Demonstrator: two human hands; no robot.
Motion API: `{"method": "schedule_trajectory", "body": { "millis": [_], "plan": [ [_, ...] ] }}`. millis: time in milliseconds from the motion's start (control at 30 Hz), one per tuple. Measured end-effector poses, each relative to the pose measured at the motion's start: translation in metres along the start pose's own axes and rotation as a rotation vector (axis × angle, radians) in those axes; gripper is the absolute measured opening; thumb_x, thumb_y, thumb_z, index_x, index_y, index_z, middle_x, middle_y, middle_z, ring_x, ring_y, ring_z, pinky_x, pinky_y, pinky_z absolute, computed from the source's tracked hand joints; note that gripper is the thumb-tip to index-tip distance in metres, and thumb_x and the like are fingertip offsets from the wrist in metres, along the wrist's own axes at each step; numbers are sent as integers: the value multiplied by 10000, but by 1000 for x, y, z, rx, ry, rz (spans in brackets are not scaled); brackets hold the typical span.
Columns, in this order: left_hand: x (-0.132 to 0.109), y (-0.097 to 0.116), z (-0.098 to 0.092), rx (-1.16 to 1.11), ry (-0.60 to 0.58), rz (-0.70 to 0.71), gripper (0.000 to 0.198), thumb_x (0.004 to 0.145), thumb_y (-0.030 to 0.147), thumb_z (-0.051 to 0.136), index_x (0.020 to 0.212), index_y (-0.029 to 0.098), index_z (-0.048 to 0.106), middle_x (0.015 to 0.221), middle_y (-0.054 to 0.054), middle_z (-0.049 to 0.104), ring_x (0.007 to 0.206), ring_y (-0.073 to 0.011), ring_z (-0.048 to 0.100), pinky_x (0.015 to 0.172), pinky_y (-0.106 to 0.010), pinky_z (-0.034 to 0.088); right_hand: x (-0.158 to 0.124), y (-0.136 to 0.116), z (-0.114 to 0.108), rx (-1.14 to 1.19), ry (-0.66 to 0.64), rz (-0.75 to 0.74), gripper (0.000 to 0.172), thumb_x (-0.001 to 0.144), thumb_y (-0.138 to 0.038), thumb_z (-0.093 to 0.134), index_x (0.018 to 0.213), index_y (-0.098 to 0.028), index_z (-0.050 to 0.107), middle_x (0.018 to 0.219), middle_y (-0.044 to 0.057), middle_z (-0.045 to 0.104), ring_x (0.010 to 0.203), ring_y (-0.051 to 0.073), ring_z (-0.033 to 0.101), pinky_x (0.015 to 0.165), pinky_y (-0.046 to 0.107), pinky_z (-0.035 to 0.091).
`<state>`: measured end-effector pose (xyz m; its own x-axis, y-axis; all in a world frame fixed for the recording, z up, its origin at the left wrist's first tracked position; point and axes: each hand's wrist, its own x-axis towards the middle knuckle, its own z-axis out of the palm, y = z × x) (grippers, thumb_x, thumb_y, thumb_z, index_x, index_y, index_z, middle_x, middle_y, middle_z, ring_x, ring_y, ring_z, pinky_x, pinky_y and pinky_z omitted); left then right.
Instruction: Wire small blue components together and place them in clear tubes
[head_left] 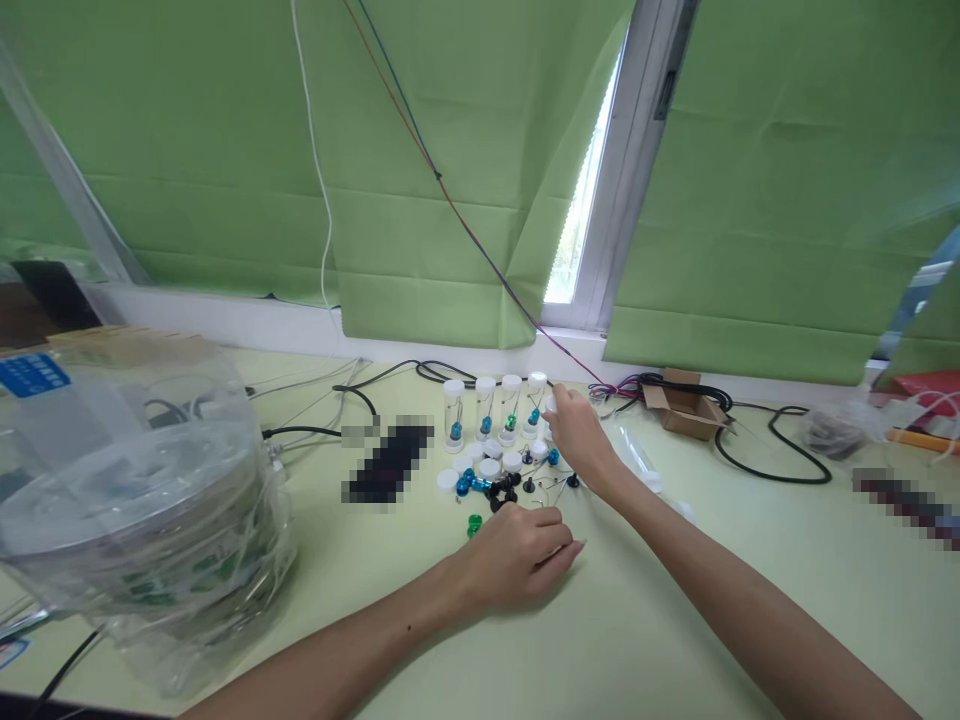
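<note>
My right hand (pixel 579 440) is closed at the right end of a row of clear tubes, on what looks like another white-capped tube (pixel 550 404), mostly hidden by the fingers. Upright beside it stand several clear tubes (pixel 484 410) with white caps, each holding a small blue or green piece. Nearer me, my left hand (pixel 525 555) rests on the table with its fingers curled; whatever they may hold is hidden. Between the hands and the tubes lie loose white caps (pixel 489 468), blue pieces (pixel 466 482), black pieces (pixel 504 492) and thin wire-like parts. A green piece (pixel 474 525) lies by my left wrist.
A plastic-wrapped round reel (pixel 142 510) fills the left side of the table. A blurred dark object (pixel 390 462) lies left of the tubes. To the right are a clear empty tube (pixel 636 455), an open cardboard box (pixel 684 408) and a black cable (pixel 780 480).
</note>
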<state>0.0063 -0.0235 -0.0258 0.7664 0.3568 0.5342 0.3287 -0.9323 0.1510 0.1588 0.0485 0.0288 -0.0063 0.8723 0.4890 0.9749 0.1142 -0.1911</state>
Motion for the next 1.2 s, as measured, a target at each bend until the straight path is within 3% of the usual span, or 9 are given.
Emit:
{"method": "schedule_trajectory", "body": {
  "millis": [633, 933, 1200],
  "plan": [
    [0, 2, -1, 20, -45, 2, 365, 968, 243, 397, 658, 159, 570, 614, 11, 498, 526, -91, 421, 482, -271, 263, 3, -3, 6, -1, -60, 51, 157, 930, -80, 512, 1057, -149, 452, 965, 92, 580, 846, 210, 617, 625, 260, 356],
    [-2, 3, -1, 22, -55, 1, 355, 961, 244, 409, 660, 161, 577, 609, 13, 507, 521, -91, 425, 478, -274, 258, 1, -4, -10, 16, -144, 44, 240, 880, 25, 464, 1036, -158, 453, 974, 92, 591, 865, 199, 633, 595, 246, 335],
    [-1, 4, -3, 22, -79, -4, 361, 963, 244, 408, 659, 160, 583, 612, 8, 523, 517, -87, 441, 477, -271, 265, 11, -6, -20, -86, -179, 75, 156, 905, -64, 521, 1040, -137, 492, 944, 123, 613, 891, 251, 637, 626, 273, 367]
  ]
}}
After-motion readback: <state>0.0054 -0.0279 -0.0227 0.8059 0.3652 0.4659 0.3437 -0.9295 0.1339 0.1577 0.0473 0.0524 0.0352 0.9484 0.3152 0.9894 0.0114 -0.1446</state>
